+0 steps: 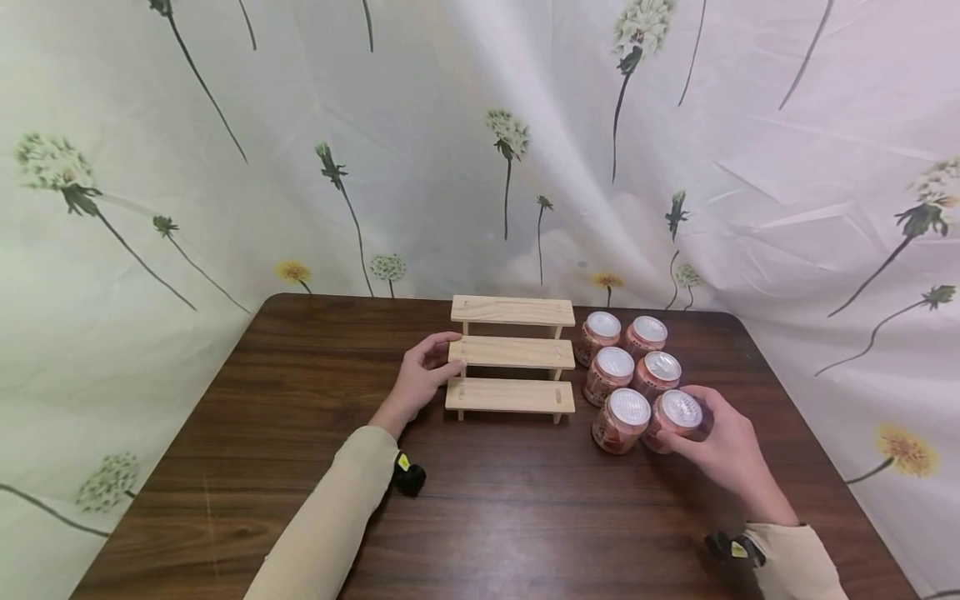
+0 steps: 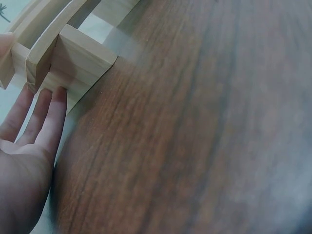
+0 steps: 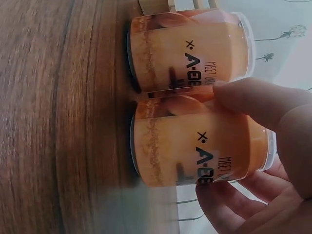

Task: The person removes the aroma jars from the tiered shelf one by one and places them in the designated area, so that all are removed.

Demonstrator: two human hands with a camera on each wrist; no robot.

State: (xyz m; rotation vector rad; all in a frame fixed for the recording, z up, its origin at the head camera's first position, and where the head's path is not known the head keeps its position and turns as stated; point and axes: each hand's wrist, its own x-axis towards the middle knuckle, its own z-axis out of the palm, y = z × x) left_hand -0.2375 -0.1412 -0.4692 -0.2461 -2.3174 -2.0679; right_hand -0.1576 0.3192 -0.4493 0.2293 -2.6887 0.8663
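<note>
A stepped wooden rack [image 1: 512,353] with three pale planks stands on the dark table. My left hand [image 1: 422,377] grips its left end at the middle plank, thumb in front and fingers toward the back; the left wrist view shows fingertips [image 2: 59,92] against the side wood. To the right of the rack, several orange-labelled jars [image 1: 609,372] with clear lids are grouped in two columns. My right hand [image 1: 726,442] holds the front right jar [image 3: 195,144], its thumb on one side and fingers on the other. That jar stands upright beside the front left jar [image 3: 190,51].
The brown wood-grain table [image 1: 510,517] extends in front of the rack and jars. Behind it hangs a pale cloth [image 1: 427,167] printed with dandelions. Black wrist straps [image 1: 408,477] sit at both sleeves.
</note>
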